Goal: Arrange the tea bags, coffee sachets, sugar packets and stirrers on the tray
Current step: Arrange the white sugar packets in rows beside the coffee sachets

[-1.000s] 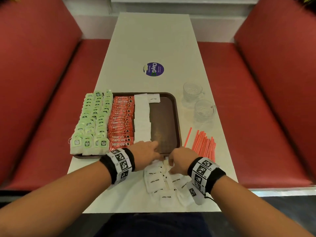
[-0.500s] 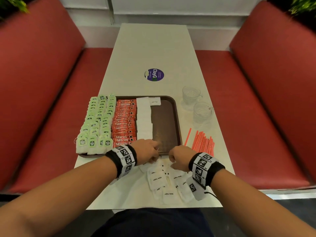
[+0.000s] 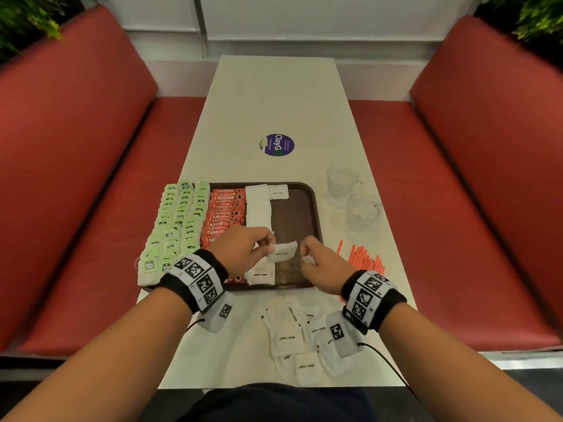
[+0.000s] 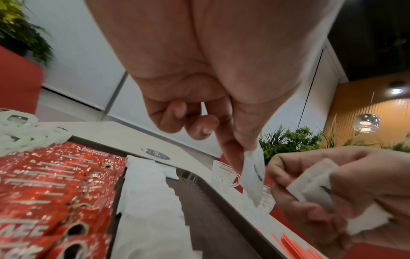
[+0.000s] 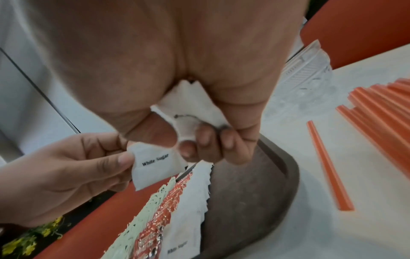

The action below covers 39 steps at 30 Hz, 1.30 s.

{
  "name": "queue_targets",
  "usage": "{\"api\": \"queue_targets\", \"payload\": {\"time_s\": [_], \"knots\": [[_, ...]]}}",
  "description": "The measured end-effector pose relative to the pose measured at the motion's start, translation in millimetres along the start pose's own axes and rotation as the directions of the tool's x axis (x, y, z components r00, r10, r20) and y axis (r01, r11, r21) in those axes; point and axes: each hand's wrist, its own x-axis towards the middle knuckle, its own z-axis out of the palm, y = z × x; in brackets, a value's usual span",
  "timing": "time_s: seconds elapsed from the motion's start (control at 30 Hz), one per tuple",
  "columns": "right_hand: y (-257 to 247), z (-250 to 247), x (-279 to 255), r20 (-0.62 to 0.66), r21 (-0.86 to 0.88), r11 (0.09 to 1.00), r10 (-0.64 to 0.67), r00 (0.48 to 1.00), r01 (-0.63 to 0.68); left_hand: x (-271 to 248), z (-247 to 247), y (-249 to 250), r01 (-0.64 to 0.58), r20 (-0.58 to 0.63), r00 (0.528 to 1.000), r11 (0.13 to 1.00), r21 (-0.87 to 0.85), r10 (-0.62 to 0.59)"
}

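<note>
A brown tray (image 3: 316, 220) holds rows of green tea bags (image 3: 173, 223), red coffee sachets (image 3: 224, 214) and white sugar packets (image 3: 258, 208). Over its near part my left hand (image 3: 243, 251) pinches one white sugar packet (image 3: 281, 252) (image 5: 153, 168) by its left end. My right hand (image 3: 323, 266) grips a bunch of sugar packets (image 5: 188, 108) (image 4: 321, 184) in curled fingers, close beside the left. More sugar packets (image 3: 292, 333) lie loose on the table near me. Orange stirrers (image 3: 365, 260) lie right of the tray.
Two clear glass cups (image 3: 362, 208) stand on the table right of the tray, beyond the stirrers. A round purple sticker (image 3: 277, 144) marks the table's middle. Red bench seats (image 3: 91, 208) run along both sides. The tray's right strip (image 3: 292, 214) shows bare brown.
Both hands have risen from the loose packets at the table's near edge to above the tray's near part. The left now pinches one sugar packet; the right holds a bunch.
</note>
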Motion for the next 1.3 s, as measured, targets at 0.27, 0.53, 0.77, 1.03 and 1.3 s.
{"api": "queue_targets", "payload": {"time_s": [0.27, 0.53, 0.77, 1.03, 1.3], "knots": [[-6.0, -7.3, 23.1, -0.176, 0.067, 0.997, -0.034, 0.984, 0.046, 7.3, -5.5, -3.0, 0.027, -0.048, 0.998, 0.990, -0.139, -0.034], [-5.0, -11.3, 43.3, -0.205, 0.043, 0.995, -0.076, 0.976, 0.087, 34.8, -4.0, -3.4, 0.070, -0.066, 0.995, 0.987, -0.142, -0.080], [-3.9, -26.0, 48.4, -0.182, 0.281, 0.959, 0.085, 0.980, -0.032, 116.0, -14.1, -35.6, 0.224, -0.219, 0.948, 0.973, -0.053, -0.230], [5.9, -33.0, 47.1, -0.219, 0.209, 0.977, 0.093, 0.971, -0.047, 192.8, 0.1, -55.0, 0.354, -0.121, 0.932, 0.928, 0.115, -0.341], [22.4, -36.1, 44.7, -0.233, 0.255, 0.966, 0.096, 0.968, -0.034, 216.9, 7.2, -68.1, 0.438, -0.044, 0.896, 0.861, 0.257, -0.443]]}}
